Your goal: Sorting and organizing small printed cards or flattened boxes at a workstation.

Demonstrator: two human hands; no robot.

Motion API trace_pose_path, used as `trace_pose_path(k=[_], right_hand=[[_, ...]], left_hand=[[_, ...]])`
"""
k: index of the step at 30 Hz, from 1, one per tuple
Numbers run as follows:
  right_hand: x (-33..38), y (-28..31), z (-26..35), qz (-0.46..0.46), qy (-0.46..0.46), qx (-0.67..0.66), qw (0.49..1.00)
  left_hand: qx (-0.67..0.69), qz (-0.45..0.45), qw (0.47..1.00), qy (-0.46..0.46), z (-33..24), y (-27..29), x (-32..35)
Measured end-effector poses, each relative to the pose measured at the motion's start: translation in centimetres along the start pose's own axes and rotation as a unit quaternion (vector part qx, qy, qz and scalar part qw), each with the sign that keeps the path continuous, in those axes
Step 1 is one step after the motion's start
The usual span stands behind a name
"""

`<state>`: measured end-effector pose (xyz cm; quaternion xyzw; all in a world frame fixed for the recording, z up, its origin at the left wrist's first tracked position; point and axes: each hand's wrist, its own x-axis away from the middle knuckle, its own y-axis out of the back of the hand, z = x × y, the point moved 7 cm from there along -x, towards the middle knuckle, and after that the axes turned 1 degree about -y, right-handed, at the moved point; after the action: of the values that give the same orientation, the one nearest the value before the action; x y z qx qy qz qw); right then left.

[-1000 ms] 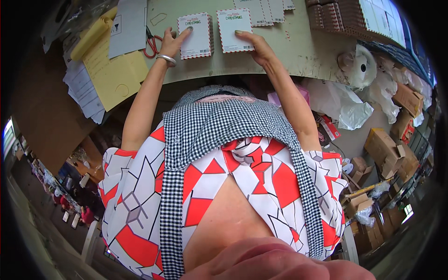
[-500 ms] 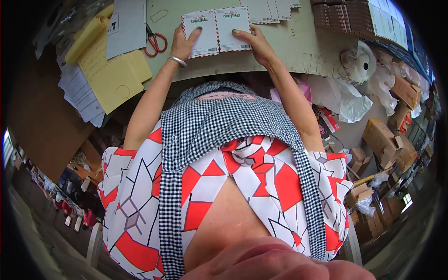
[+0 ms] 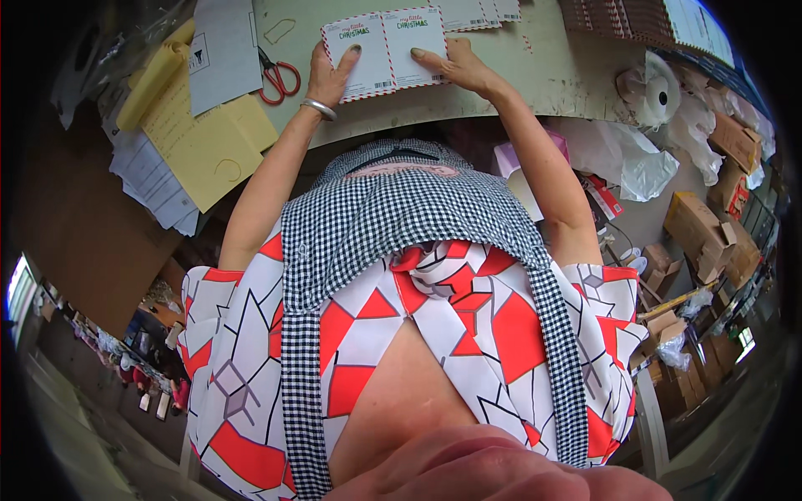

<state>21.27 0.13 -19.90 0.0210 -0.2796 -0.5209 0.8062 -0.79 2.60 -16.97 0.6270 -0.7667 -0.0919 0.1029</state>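
Observation:
Above the table (image 3: 518, 83), I hold a white two-panel card (image 3: 388, 52) with red striped edging and a striped line down its middle; I cannot tell if it is one piece or two side by side. My left hand (image 3: 332, 75) grips its left edge, thumb flat on the front and fingers behind. A silver bangle is on that wrist. At the right edge my right hand (image 3: 464, 67) pinches it likewise, thumb over the front. More striped cards (image 3: 472, 14) lie overlapped just beyond. Red-handled scissors (image 3: 281, 81) rest left of my left hand, beside a rubber band (image 3: 280, 31).
Yellow paper (image 3: 205, 150) and white sheets (image 3: 224, 58) overlap at the left. Tall stacks of striped-edged items (image 3: 618, 23) stand at the back right. A white roll (image 3: 656, 96), plastic bags (image 3: 635, 163) and cardboard boxes (image 3: 700, 234) crowd the right side.
Both hands still grip the card, which sits slightly higher and further left in the picture. My right elbow has swung outward a little. The whole view has shifted slightly.

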Motion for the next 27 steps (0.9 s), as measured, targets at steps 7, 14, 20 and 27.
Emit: trace_pose_path(k=[7,14,20,27], right_hand=[[1.1,0.8,1.4,-0.019,0.047,-0.013,0.999],[1.3,5.6,1.9,-0.163,-0.050,0.054,0.984],[1.9,11.4,3.6,-0.400,-0.061,0.173,0.898],[0.4,10.8,4.3,-0.453,-0.183,0.245,0.838]], left_hand=[[0.033,-0.009,0.999,-0.004,-0.7,-0.7,0.5],[0.020,-0.018,0.999,0.026,-0.5,0.2,1.5],[0.024,-0.017,0.999,0.019,-0.7,0.0,1.4],[-0.004,-0.029,1.000,-0.005,-0.6,0.6,1.5]])
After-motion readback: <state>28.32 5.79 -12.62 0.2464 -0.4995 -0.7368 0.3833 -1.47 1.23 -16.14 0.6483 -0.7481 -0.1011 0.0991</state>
